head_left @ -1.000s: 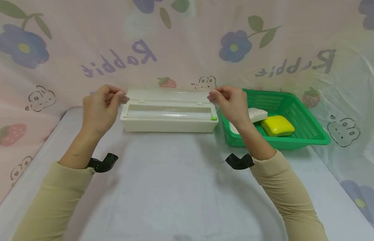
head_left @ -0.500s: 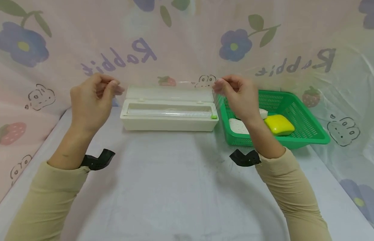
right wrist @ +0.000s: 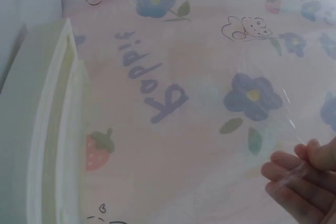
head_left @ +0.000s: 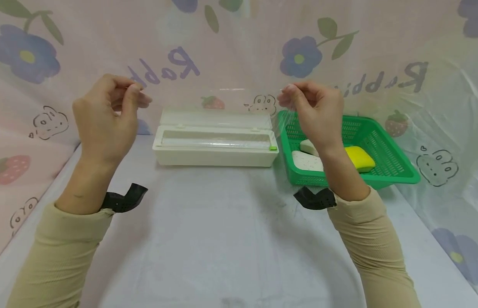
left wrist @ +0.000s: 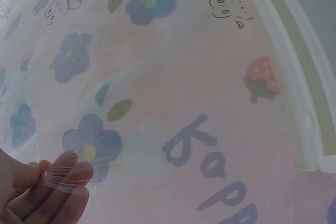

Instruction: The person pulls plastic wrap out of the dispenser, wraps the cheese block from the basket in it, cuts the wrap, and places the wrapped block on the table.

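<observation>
Head view, and up come both hands: the left hand (head_left: pixel 108 115) and the right hand (head_left: pixel 319 113) are higher and wider apart than half a second ago, each pinching a corner of the clear cling film (head_left: pixel 232 89) between thumb and fingers. The film's glinting top edge rises with them, drawn well above the raised lid (head_left: pixel 215 117) of the off-white dispenser box (head_left: pixel 215 159), which stays put. The right forearm shifts outward, baring more of the white speckled block (head_left: pixel 306 161) and crossing more of the glossy yellow block (head_left: pixel 361 159) in the green mesh basket (head_left: pixel 390 160). Look at the texture: left wrist view, the film bunches into fine pleats over the fingertips; right wrist view, it wrinkles there too, thin and see-through against the printed curtain (head_left: pixel 239 42). Inside the long rectangular box lies the shiny film roll (head_left: pixel 215 143), a lime slider (head_left: pixel 273 148) at the front right corner. The film spans the room between the hands; white cloth (head_left: pixel 215 235) runs between the forearms, and the basket sits just beside the box's right end, its left rim near the right hand.
</observation>
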`<state>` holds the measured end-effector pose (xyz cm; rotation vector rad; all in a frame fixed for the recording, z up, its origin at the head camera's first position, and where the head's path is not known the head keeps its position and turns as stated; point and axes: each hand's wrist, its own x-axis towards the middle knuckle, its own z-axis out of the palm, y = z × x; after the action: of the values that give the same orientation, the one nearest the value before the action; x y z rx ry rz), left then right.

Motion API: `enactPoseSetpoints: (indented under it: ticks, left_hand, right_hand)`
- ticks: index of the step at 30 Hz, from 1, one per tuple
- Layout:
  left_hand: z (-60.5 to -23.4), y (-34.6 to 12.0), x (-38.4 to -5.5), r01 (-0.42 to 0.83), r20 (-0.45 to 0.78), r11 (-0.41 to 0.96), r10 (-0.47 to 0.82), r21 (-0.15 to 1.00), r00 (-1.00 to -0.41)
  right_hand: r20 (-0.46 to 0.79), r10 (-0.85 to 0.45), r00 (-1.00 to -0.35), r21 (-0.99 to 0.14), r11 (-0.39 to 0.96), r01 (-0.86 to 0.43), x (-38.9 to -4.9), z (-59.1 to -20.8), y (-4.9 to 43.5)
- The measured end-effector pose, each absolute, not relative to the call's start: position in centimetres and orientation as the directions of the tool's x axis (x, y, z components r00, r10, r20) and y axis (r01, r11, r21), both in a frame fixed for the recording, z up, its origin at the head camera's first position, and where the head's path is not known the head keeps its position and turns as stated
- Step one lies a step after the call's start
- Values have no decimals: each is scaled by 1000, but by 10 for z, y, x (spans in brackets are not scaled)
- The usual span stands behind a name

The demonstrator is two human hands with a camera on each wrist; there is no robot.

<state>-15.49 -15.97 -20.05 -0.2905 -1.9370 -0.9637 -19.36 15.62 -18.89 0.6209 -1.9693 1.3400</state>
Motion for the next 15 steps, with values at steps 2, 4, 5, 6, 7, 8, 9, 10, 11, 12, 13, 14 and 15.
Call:
enactPoseSetpoints:
  ticks: [2, 4, 5, 6, 7, 8, 9, 10, 11, 12, 13, 14, 15]
  left_hand:
    - [-198, -159, -154, 556, 831, 664, -184, 499, -525]
    - [-195, -159, -154, 567, 844, 665, -190, 486, -501]
    - [-193, -159, -154, 571, 844, 656, -203, 493, -496]
    - [-191, -158, -154, 572, 842, 649, -215, 502, -494]
    - [-189, -158, -154, 574, 841, 641, -228, 509, -492]
    - [-187, -158, -154, 579, 845, 641, -228, 504, -483]
    - [-186, -158, -155, 584, 852, 644, -226, 494, -472]
    - [-184, -158, -155, 589, 857, 644, -225, 488, -463]
    - [-182, -158, -155, 596, 866, 648, -220, 474, -449]
    - [-180, -158, -156, 602, 875, 654, -215, 459, -433]
    - [-178, -158, -156, 605, 884, 660, -212, 445, -417]
    - [-177, -158, -156, 609, 891, 664, -211, 433, -403]
    - [-175, -158, -156, 612, 894, 664, -215, 430, -394]
  right_hand:
    - [747, -2, -665, -623, 346, -701, -192, -185, 156]
    - [740, 11, -673, -636, 338, -694, -190, -180, 156]
    - [736, 17, -677, -642, 334, -690, -189, -178, 156]
    - [730, 24, -683, -650, 331, -684, -188, -176, 156]
    - [724, 32, -689, -660, 323, -678, -187, -173, 156]
    - [722, 38, -691, -664, 317, -677, -187, -171, 156]
    - [728, 41, -684, -659, 315, -683, -186, -170, 156]
    - [728, 49, -684, -663, 301, -685, -185, -168, 156]
    - [738, 53, -673, -655, 295, -696, -184, -167, 156]
    - [752, 55, -657, -642, 289, -710, -183, -166, 156]
    - [764, 61, -643, -631, 280, -723, -183, -166, 156]
    - [782, 60, -621, -610, 278, -742, -183, -165, 156]
    - [800, 55, -597, -587, 276, -761, -182, -164, 157]
